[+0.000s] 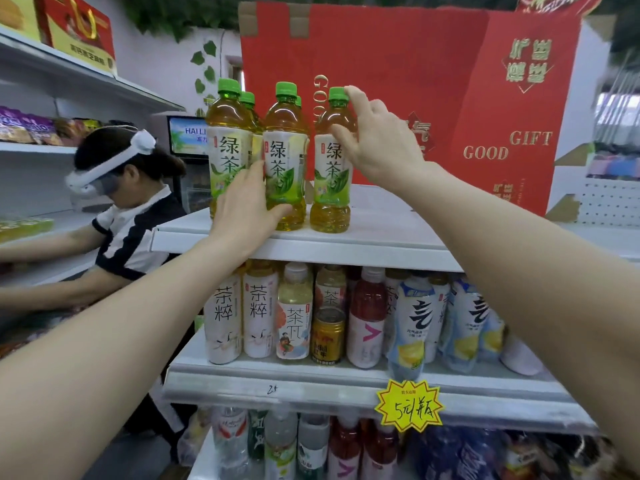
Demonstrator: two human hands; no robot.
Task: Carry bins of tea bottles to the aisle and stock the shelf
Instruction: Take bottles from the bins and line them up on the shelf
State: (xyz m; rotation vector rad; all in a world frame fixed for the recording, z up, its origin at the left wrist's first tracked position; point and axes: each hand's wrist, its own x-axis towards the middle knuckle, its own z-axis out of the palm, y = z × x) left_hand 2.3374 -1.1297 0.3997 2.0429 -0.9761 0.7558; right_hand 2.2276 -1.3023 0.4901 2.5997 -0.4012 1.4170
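Several green tea bottles with green caps stand upright on the white top shelf (381, 244). My left hand (247, 199) wraps its fingers and thumb round the lower part of the middle front bottle (285, 147). My right hand (377, 140) holds the rightmost bottle (331, 168) near its neck, one finger touching the cap. Another bottle (228, 140) stands at the left, and two more caps show behind the front row. No bin is in view.
A large red gift box (433, 81) stands behind the bottles on the top shelf. Lower shelves hold tea bottles, a gold can (327, 336) and a yellow price tag (408, 407). A person wearing a white headset (114, 168) works at the left shelves.
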